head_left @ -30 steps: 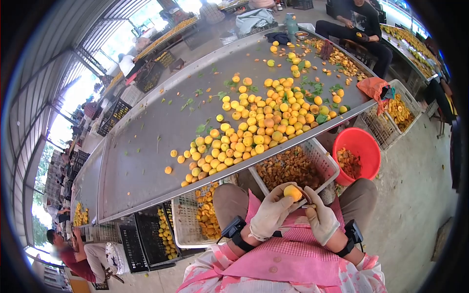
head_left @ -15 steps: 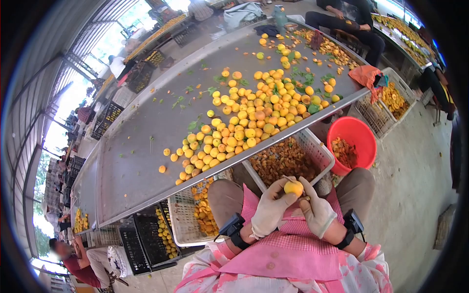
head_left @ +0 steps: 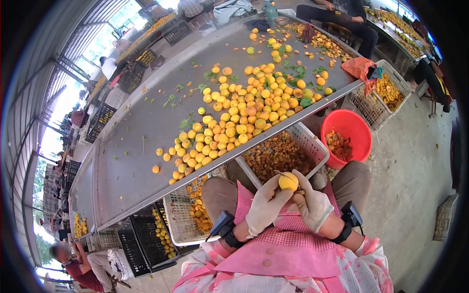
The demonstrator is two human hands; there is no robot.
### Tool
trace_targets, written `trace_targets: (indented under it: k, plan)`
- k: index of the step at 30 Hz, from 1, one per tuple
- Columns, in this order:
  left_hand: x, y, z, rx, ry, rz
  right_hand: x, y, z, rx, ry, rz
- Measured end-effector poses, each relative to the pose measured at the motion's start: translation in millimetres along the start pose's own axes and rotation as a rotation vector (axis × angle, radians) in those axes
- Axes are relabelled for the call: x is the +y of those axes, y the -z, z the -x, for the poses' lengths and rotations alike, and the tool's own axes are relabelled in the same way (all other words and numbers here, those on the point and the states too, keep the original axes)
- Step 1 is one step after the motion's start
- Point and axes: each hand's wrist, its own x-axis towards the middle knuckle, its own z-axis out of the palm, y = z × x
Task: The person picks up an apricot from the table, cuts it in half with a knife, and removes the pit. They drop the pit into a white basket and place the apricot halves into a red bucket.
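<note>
A yellow apricot is held between my two gloved hands above my lap. My left hand closes round its left side, fingers and thumb against the fruit. Pressed to its right side is my right hand, with the fingers bent. A thin, narrow thing shows at the apricot's upper left edge, and a small brownish bit sits under it by my right thumb; I cannot make out either. Just beyond my hands stands a white crate of dark orange apricot pieces. A large pile of whole apricots lies on the metal table.
A red bucket with fruit pieces stands right of the white crate. Another white crate and black crates are at the left under the table edge. An orange bag hangs at the table's right corner. Other people sit around.
The view has shifted slightly, so the table and crates appear a little further left and up. Both hands still hold the apricot, which looks turned a little.
</note>
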Motion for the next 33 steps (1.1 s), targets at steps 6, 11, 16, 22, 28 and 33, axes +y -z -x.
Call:
trace_targets:
  k: [6,11,16,22,28,33]
  plan:
    - [3,7,1,-0.048,-0.002,-0.191,-1,-1,-2,-0.028,0.009,0.069]
    - [-4,0,2,0.020,0.075,0.426,-3,-6,-2,0.095,0.097,0.053]
    - [16,9,2,-0.062,0.051,-0.081,-1,5,0,-0.077,-0.003,0.060]
    - [-6,6,-1,-0.046,0.076,0.465,-1,1,-2,-0.030,0.018,-0.063]
    - [-3,1,4,-0.054,0.071,0.484,2,-3,2,0.040,0.055,-0.001]
    - [24,-5,6,0.100,0.003,0.057,7,2,4,0.009,0.103,0.109]
